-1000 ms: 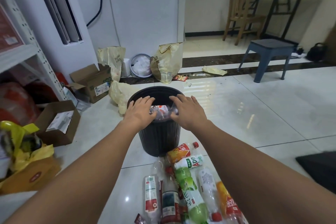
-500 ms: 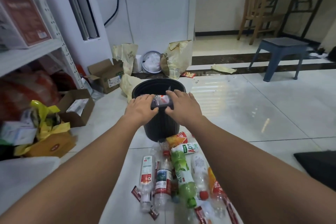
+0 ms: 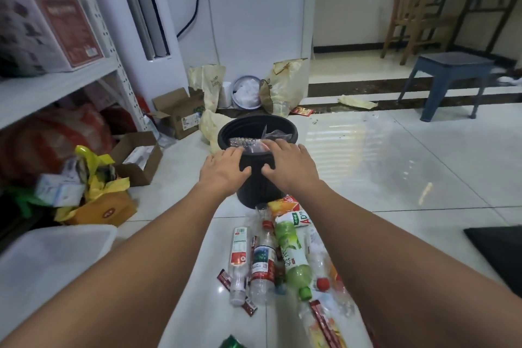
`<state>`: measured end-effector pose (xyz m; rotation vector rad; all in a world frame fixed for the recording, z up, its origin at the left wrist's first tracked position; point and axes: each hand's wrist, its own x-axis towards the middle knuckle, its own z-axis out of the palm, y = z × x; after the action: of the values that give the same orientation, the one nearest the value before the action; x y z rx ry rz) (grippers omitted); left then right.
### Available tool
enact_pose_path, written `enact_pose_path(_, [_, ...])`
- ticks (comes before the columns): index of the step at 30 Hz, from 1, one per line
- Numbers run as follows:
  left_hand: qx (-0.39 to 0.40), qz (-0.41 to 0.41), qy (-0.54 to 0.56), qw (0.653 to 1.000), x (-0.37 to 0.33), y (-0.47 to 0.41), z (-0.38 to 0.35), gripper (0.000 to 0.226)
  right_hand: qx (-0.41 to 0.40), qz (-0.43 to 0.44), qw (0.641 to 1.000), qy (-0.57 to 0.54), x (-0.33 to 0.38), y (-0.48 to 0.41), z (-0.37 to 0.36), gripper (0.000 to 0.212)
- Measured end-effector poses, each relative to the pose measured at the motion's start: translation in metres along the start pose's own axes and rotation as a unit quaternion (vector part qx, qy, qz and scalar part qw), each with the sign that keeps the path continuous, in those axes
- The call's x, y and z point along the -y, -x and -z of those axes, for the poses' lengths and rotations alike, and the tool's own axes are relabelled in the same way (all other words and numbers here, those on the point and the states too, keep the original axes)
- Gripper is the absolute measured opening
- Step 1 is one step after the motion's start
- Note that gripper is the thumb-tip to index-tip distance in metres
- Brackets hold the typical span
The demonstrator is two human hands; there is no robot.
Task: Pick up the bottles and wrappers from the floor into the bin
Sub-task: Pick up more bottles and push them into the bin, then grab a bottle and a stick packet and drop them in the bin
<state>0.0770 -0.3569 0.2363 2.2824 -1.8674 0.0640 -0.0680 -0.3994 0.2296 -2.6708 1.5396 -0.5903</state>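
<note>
Both hands are held palm down over the near rim of the bin (image 3: pixel 255 186), which stands on the floor (image 3: pixel 395 178) just beyond a heap of bottles. The left hand (image 3: pixel 224 171) is spread and relaxed, its fingers laid forward to the rim and its thumb set against the bin's outer wall. The right hand (image 3: pixel 291 168) is likewise flat, with its fingers laid over crumpled clear plastic (image 3: pixel 245 143) in the bin's mouth. Whether that plastic is pressed or only touched cannot be told, as the fingertips are blurred.

Between the forearms, bottles lie side by side on the floor:
- A white bottle (image 3: pixel 238 257) is on the left.
- A clear bottle (image 3: pixel 262 263) is just beside it.
- A green bottle (image 3: pixel 293 260) is next to that.
- An orange bottle (image 3: pixel 284 203) lies at the foot of the bin.

Red wrappers (image 3: pixel 223 280) are scattered among them.

To the left, a shelf (image 3: pixel 56 85), open boxes (image 3: pixel 180 113) and a yellow bag (image 3: pixel 96 175) are seen. A blue stool (image 3: pixel 452 76) and a wooden chair (image 3: pixel 415 5) stand well apart at the far right, and a dark mat (image 3: pixel 500 251) lies at the right edge.
</note>
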Motion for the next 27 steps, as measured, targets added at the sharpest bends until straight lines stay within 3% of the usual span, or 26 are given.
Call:
enact_pose_path(12, [0.034, -0.025, 0.034, 0.999, 0.039, 0.03, -0.025, 0.055, 0.06, -0.087, 0.994, 0.012, 0.033, 0.047, -0.01, 0.059])
enact_pose_path(18, [-0.044, -0.029, 0.043, 0.998, 0.039, 0.025, -0.032, 0.054, 0.006, -0.085, 0.996, 0.023, 0.033, 0.055, -0.016, 0.06])
enact_pose_path(27, [0.023, -0.009, 0.051, 0.998, 0.038, 0.106, -0.093, 0.054, 0.047, -0.101, 0.994, 0.004, 0.051, 0.128, -0.058, 0.06])
